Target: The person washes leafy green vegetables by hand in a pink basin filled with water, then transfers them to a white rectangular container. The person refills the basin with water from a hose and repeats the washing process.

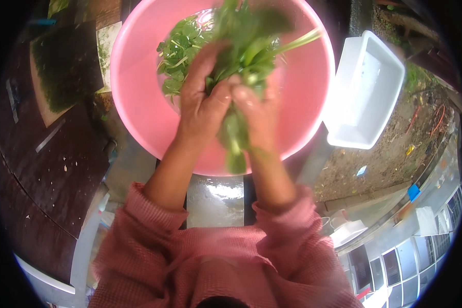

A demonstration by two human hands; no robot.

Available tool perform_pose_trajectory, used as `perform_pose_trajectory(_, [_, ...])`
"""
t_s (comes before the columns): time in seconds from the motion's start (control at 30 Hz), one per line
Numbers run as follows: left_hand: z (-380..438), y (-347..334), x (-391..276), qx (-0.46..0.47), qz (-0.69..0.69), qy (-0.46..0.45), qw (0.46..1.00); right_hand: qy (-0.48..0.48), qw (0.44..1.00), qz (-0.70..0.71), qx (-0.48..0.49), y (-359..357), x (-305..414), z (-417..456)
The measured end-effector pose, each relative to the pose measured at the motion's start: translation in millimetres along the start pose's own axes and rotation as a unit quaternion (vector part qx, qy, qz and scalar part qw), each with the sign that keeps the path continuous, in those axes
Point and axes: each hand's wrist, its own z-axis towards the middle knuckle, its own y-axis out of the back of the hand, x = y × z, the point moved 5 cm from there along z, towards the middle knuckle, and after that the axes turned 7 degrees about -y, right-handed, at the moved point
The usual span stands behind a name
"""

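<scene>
A bunch of leafy greens (250, 50), blurred by motion, is gripped between both hands above a large pink plastic basin (304, 96). My left hand (204, 92) holds it from the left, fingers partly hidden by leaves. From the right, my right hand (258, 111) clasps the stems, its thumb close to the left thumb. Some leaves hang down between my wrists, and pale stems stick out to the upper right. More greens (183, 54) float in water at the basin's left side.
Right of the basin stands a white plastic tub (369, 92), tilted in view. Dark brown boards (50, 173) lie at left, with a mossy dark panel (67, 69) above. Littered bare soil (362, 165) spreads at right, and a white container (346, 231) sits lower right.
</scene>
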Motion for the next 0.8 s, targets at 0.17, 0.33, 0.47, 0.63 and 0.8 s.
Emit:
perform_pose_trajectory(0.17, [-113.8, 51.8, 194.4, -0.138, -0.107, 0.407, 0.896, -0.317, 0.943, 0.082, -0.062, 53.5, -195.5, -79.1])
perform_pose_trajectory(0.33, [-86.0, 8.7, 48.8, -0.058, -0.101, 0.257, 0.959, -0.234, 0.972, -0.002, -0.028, 21.2, -55.6, -71.0])
perform_pose_trajectory(0.47, [-23.8, -8.2, -94.3, 0.047, -0.110, 0.054, 0.991, -0.017, 0.996, -0.075, 0.044, -36.6, 86.0, -31.6])
perform_pose_trajectory(0.63, [7.8, 21.4, 15.6, 0.039, 0.072, -0.046, 0.996, -0.083, 0.996, 0.004, -0.019, -9.1, -35.8, -0.8])
perform_pose_trajectory(0.8, [-128.8, 31.1, 180.1, -0.154, -0.204, 0.349, 0.901, -0.412, 0.902, 0.112, -0.065, 61.7, -179.2, -97.5])
